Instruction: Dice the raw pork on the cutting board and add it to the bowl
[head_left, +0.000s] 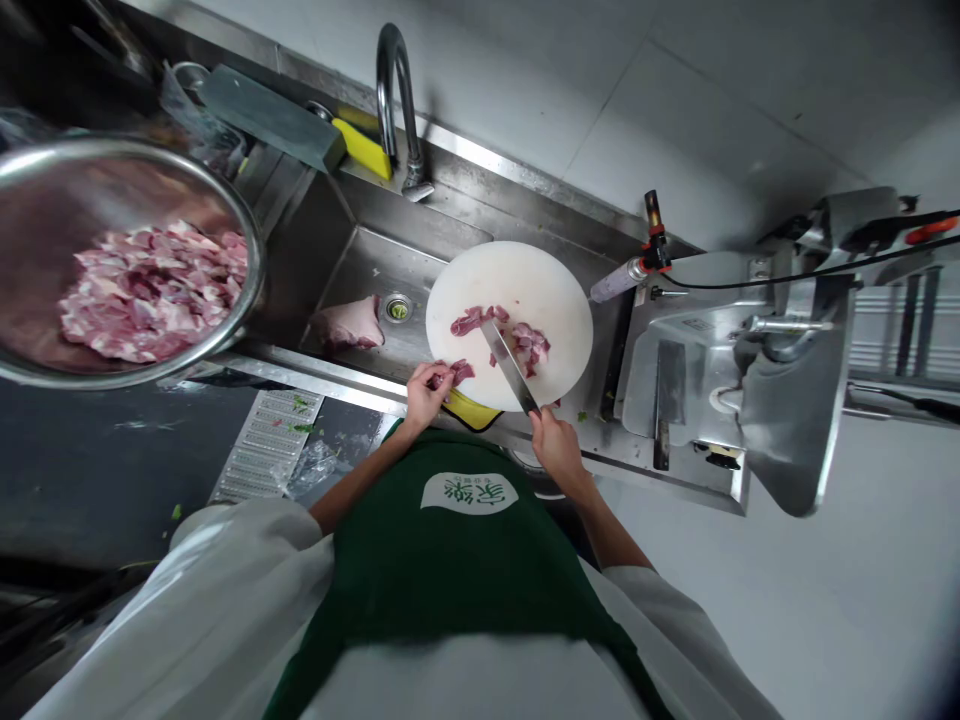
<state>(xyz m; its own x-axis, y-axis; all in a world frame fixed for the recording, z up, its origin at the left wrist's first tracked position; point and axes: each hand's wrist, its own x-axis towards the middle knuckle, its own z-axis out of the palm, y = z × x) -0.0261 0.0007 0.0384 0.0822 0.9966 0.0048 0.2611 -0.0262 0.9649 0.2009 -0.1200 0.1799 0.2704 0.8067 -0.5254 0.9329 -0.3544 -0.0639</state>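
Observation:
A round white cutting board (517,275) sits over the right part of the sink. My right hand (556,447) is closed round the handle of a knife (514,370), its blade lying across the board with the tip by a strip of raw meat (469,321). Right of the blade is a small heap of cut meat (531,347). At the board's near left edge, my left hand (427,395) pinches a piece of raw meat (460,371). A folded yellow cloth (472,412) shows under the board's near edge.
In the sink basin (360,265) lies a larger meat piece (351,323) beside the drain. A steel bowl (251,235) of cut meat stands left. Behind are a faucet (397,100) and a yellow item (364,148). A torch (630,272), a slicer (795,400) and a cleaver (666,390) are right.

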